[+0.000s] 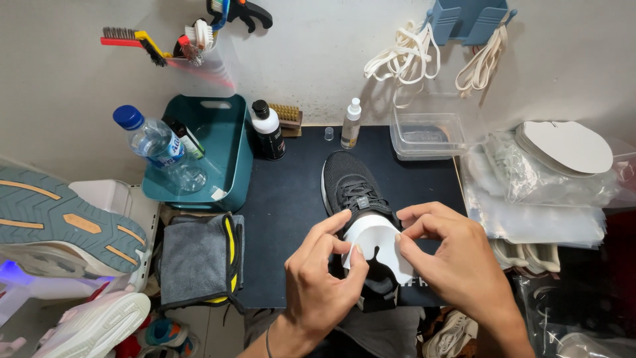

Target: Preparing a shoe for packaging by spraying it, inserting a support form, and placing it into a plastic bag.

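A black knit sneaker (348, 182) lies on a dark mat (285, 212), toe pointing away from me. Both my hands hold a white curved paper insert (374, 242) over the shoe's opening. My left hand (321, 278) pinches the insert's left edge between thumb and fingers. My right hand (447, 255) grips its right edge. The heel of the shoe is hidden under the insert and my hands.
A teal bin (228, 156) holds a water bottle (156, 142). A black bottle (268, 130), spray bottle (350, 123), clear container (427, 136), folded grey cloth (199, 258), plastic bags (536, 192), white inserts (566, 146) and other shoes (63, 225) surround the mat.
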